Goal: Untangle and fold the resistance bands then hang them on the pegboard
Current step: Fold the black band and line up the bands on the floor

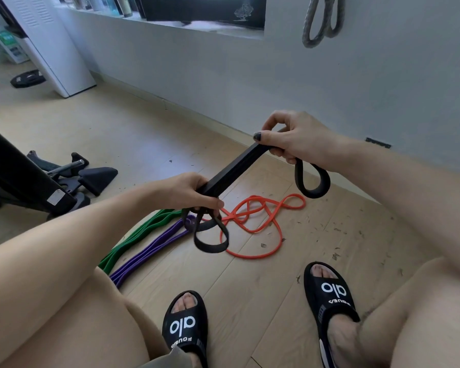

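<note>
A black resistance band, folded into several layers, is stretched taut between my hands above the floor. My left hand grips its lower end, and black loops hang below that hand. My right hand grips the upper end, with one loop hanging to its right. On the wooden floor lie a tangled orange band, a folded green band and a folded purple band. A grey band hangs on the wall at the top right; the pegboard is not visible.
Black exercise equipment with a foot and bar stands at the left. A white unit leans near the back wall, with a weight plate beside it. My knees and black slippers fill the foreground.
</note>
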Tool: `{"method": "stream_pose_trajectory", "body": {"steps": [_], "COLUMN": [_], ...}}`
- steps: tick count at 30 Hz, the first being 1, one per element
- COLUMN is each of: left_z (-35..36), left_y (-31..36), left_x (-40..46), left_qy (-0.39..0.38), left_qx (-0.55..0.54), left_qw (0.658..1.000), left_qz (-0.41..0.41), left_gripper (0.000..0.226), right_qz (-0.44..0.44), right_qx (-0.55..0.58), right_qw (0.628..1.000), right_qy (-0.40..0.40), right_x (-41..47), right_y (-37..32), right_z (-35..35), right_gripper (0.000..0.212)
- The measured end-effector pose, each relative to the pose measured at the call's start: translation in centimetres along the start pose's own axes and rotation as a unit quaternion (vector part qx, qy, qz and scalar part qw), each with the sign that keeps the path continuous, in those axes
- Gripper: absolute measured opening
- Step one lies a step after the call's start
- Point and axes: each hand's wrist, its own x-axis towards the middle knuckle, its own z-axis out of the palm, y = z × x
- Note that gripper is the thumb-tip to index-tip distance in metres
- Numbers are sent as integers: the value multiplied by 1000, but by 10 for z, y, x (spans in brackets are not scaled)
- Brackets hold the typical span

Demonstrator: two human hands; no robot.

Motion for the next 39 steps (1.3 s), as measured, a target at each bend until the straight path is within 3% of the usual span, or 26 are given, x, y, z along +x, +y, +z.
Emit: {"method": "stream_pose_trajectory", "body": {"steps": [5,12,19,22,25,29,39], "left_z": [-1,-4,-12,-15,-17,-23,-38], "left_y": [-1,-16,-26,-34,-42,-56,-111], "left_x": [-3,0,-5,-10,-14,-22,-72], "left_qy": [-10,34,46,52,61,63,46], "left_qx": [28,97,45,38,14,71,74], "left_qw": [1000,994,997,997,998,995,995], "left_qz": [10,36,34,31,24,20,-47], "left_gripper": [18,9,6,16,21,26,17], "right_qz": [0,0,38,63,82,97,146], "right_qx": [2,11,64,64,57,62,29], "right_qw": [1000,1000,997,996,995,991,964], "right_qy": [1,-4,14,5,-22,-67,-223], "right_x": [1,3,8,10,13,18,45], "right_y": [1,1,12,20,26,30,44], "right_z": [0,2,0,2,5,13,81], "right_gripper": [27,28,29,30,35,35,34]}}
